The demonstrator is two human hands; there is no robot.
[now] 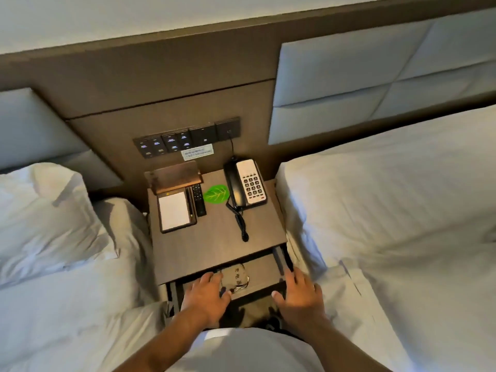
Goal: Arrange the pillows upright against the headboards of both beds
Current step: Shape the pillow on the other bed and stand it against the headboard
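A white pillow (45, 216) lies flat on the left bed (67, 318), close to its padded grey headboard (32, 130). The right bed (402, 210) shows only white bedding below its padded headboard (362, 76); no pillow shows there. Between the beds a nightstand drawer (257, 272) stands pulled out. My left hand (208, 296) rests on the drawer's front edge with fingers spread, touching a small pouch (237, 277) inside. My right hand (298, 291) rests on the drawer's right front corner, fingers apart. Neither hand holds anything.
The wooden nightstand (214, 242) carries a telephone (245, 183) with a coiled cord, a notepad in a holder (174, 210), a remote (198, 200) and a green leaf-shaped card (216, 194). A switch panel (185, 142) sits on the brown wall panel behind.
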